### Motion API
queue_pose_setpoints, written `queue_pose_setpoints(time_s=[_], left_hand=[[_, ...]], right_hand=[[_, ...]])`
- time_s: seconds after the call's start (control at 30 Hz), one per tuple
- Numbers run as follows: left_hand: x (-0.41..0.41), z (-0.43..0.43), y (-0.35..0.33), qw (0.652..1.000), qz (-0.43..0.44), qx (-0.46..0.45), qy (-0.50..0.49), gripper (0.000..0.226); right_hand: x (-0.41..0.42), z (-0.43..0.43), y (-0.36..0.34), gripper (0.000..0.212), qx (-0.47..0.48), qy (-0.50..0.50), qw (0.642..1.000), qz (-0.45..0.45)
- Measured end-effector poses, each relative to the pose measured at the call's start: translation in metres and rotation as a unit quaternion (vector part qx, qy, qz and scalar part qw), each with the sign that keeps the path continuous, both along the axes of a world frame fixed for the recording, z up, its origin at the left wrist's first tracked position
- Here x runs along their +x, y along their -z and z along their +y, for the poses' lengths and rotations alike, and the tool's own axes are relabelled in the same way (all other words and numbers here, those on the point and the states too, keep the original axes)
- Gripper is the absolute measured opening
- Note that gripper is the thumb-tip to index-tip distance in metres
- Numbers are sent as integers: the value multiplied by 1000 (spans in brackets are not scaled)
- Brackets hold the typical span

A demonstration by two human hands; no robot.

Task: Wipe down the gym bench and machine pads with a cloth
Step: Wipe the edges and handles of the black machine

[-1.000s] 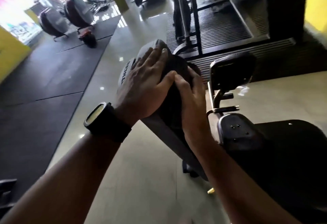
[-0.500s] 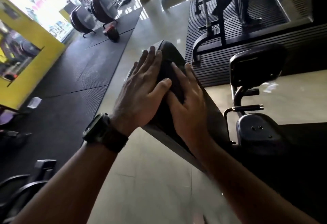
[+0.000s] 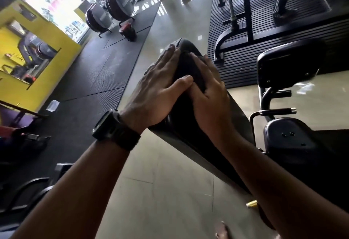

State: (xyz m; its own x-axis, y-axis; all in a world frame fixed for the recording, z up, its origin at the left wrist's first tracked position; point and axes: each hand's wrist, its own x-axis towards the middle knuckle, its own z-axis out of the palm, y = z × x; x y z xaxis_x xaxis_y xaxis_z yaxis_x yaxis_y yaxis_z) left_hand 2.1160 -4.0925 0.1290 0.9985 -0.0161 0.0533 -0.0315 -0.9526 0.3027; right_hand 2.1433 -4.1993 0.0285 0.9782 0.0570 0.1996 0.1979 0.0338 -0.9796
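- Two hands are working at the upper end of the long bench pad (image 3: pixel 237 119), which is running diagonally from the centre of the frame down to the lower right.
- We are pressing the left hand (image 3: pixel 156 95) flat against the pad face that is turned toward the left of the frame. Its fingers are lying straight and close together, and its thumb is reaching across the top to touch the right hand (image 3: pixel 207 102).
- We are laying the right hand over the dark cloth (image 3: pixel 190 70), with its fingers extended and slightly apart. Whether any finger is pinching a fold we cannot tell, since the cloth is nearly the same black as the pad covering.
- The cloth is sitting on top of the pad near its upper end, between the two hands, at the centre of the frame.
- Step in hand, in our judgement: we are wiping the head end of the bench pad, with both palms bearing down.
- Work outstanding, in our judgement: the stretch of pad toward the lower right is showing no cloth on it. We are touching neither the upper machine pad (image 3: pixel 289 65) nor the lower machine pad (image 3: pixel 289 140), both at the right of the frame.
- The next move is calling for even palm pressure. We should be drawing the cloth down the pad toward the lower right and holding it flat so that it does not bunch.
- We are wearing a watch (image 3: pixel 115 129) on the left wrist, so we should be watching that its strap does not drag on the covering.
- The tiled floor (image 3: pixel 160 191) is showing below the pad, and a rubber mat (image 3: pixel 94 78) is lying at centre left.
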Motion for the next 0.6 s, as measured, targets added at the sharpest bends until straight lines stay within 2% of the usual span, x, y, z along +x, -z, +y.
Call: queue_pose_setpoints(time_s=[0.1,0.13,0.27,0.37,0.43,0.53,0.6], left_hand=[[1,-1,2,1000,9,-21,-14,81],[1,-1,2,999,7,-27,-18,78],[1,-2,4,999,-10,-46,-17,84],[0,-3,5,998,-22,-58,-17,84],[-1,-5,4,999,-17,-48,-16,84],[-2,-5,2,999,-10,-47,-22,86],[-2,-3,2,998,-12,-58,-21,86]], right_hand=[[-5,-5,12,64,26,16,992,123],[-15,-5,13,67,29,18,990,138],[-42,-3,-8,64,23,12,999,24],[-6,2,-11,59,3,4,999,-40],[20,2,-1,63,5,7,1000,-5],[20,2,7,70,27,23,992,120],[1,3,4,69,30,12,994,102]])
